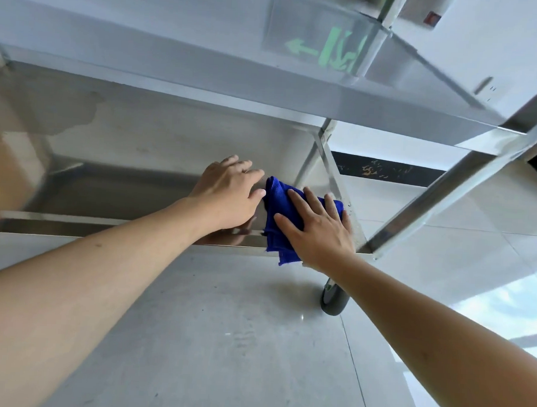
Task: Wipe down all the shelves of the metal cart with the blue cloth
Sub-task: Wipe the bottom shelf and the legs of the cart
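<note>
Right hand [318, 234] lies flat with fingers spread on the blue cloth [276, 216], pressing it onto the lower shelf [139, 153] of the metal cart [432, 205], just right of frame centre, near the shelf's right front corner. Cloth is bunched; one corner hangs over the shelf's front lip. Left hand [227, 195] rests palm down on the same shelf just left of the cloth, fingers relaxed, holding nothing, thumb tip at the cloth's edge. Upper shelf [206, 60] spans the top of the frame, reflecting a green exit sign. Caster wheel [334, 300] sits below the right hand on the tiled floor [222, 341].
</note>
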Demonstrator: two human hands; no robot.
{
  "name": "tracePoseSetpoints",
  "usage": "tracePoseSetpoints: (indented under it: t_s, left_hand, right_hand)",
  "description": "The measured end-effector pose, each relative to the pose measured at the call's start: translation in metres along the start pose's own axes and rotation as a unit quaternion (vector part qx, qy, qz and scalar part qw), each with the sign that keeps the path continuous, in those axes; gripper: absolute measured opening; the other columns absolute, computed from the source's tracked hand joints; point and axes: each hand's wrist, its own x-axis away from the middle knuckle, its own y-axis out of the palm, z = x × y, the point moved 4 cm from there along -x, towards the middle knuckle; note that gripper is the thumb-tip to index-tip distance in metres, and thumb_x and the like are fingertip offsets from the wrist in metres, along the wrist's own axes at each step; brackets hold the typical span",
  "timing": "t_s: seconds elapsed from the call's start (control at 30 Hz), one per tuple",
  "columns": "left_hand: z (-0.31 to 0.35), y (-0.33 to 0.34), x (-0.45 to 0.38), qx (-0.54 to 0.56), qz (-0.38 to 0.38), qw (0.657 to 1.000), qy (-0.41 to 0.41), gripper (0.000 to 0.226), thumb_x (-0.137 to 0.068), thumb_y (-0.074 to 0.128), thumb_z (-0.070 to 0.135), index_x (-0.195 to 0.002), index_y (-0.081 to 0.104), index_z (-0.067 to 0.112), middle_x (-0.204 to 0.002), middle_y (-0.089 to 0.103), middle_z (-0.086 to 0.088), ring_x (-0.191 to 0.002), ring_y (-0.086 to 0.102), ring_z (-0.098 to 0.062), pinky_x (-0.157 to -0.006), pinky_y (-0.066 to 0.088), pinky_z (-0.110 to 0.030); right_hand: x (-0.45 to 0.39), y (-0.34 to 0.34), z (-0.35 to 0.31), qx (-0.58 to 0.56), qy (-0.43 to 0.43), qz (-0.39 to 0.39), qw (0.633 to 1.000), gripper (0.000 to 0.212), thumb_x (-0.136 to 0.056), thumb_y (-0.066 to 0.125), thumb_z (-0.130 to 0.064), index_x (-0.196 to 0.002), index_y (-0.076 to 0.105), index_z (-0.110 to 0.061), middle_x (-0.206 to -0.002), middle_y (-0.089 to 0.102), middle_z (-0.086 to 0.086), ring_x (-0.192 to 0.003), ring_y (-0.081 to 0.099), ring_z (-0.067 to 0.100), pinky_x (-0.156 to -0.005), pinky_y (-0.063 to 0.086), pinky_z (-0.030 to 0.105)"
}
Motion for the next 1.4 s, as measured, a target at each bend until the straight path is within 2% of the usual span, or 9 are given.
tracePoseSetpoints:
  t_s: [0.23, 0.37, 0.73, 0.93, 1.13, 1.4]
  left_hand:
    - [0.007, 0.003, 0.000, 0.011, 0.001, 1.000, 0.005, 0.050, -0.098, 0.041, 0.044, -0.142, 0.044, 0.022, -0.154, 0.037, -0.011, -0.144, 0.026, -0.032, -0.115, 0.026, -0.047]
    - [0.007, 0.005, 0.002, 0.020, 0.000, 1.000, 0.003, 0.049, -0.098, 0.042, 0.043, -0.142, 0.044, 0.021, -0.154, 0.037, -0.012, -0.145, 0.026, -0.033, -0.116, 0.025, -0.047]
    - [0.012, 0.015, -0.005, 0.056, 0.012, 0.998, -0.015, 0.049, -0.099, 0.042, 0.043, -0.143, 0.045, 0.022, -0.154, 0.037, -0.011, -0.145, 0.025, -0.031, -0.117, 0.023, -0.041]
    - [0.017, 0.016, -0.007, 0.061, 0.035, 0.998, -0.004, 0.049, -0.098, 0.039, 0.044, -0.141, 0.046, 0.022, -0.154, 0.037, -0.010, -0.144, 0.025, -0.030, -0.116, 0.023, -0.045]
    - [-0.009, 0.010, 0.003, 0.054, 0.047, 0.996, -0.047, 0.047, -0.098, 0.042, 0.043, -0.139, 0.048, 0.021, -0.154, 0.038, -0.011, -0.145, 0.025, -0.031, -0.116, 0.023, -0.047]
    - [-0.044, -0.004, 0.026, 0.011, 0.042, 0.996, -0.078, 0.047, -0.098, 0.039, 0.044, -0.140, 0.045, 0.022, -0.156, 0.033, -0.009, -0.146, 0.021, -0.029, -0.117, 0.020, -0.047]
  right_hand:
    - [-0.008, -0.001, 0.030, 0.003, 0.121, 0.020, 0.992, 0.072, -0.088, 0.016, -0.077, -0.155, 0.013, -0.049, -0.169, 0.009, -0.013, -0.155, -0.001, 0.026, -0.119, 0.001, 0.060]
    - [-0.022, -0.001, 0.032, 0.003, 0.147, 0.032, 0.989, 0.073, -0.089, 0.018, -0.077, -0.156, 0.015, -0.047, -0.169, 0.010, -0.010, -0.155, 0.001, 0.031, -0.117, 0.003, 0.062]
    - [-0.105, -0.006, 0.027, 0.012, 0.134, 0.043, 0.990, 0.073, -0.090, 0.019, -0.075, -0.156, 0.020, -0.043, -0.169, 0.015, -0.004, -0.154, 0.003, 0.035, -0.117, 0.006, 0.064]
    - [-0.165, -0.011, 0.017, 0.002, 0.131, 0.046, 0.990, 0.071, -0.089, 0.022, -0.073, -0.152, 0.030, -0.041, -0.164, 0.025, -0.003, -0.151, 0.012, 0.036, -0.114, 0.007, 0.066]
    - [-0.214, -0.018, 0.008, -0.009, 0.141, 0.031, 0.990, 0.068, -0.086, 0.023, -0.070, -0.146, 0.037, -0.039, -0.157, 0.034, -0.001, -0.146, 0.021, 0.034, -0.109, 0.019, 0.062]
    - [-0.232, -0.016, -0.023, -0.006, 0.136, 0.035, 0.990, 0.071, -0.091, 0.019, -0.070, -0.150, 0.033, -0.035, -0.160, 0.031, 0.003, -0.150, 0.013, 0.036, -0.114, 0.011, 0.065]
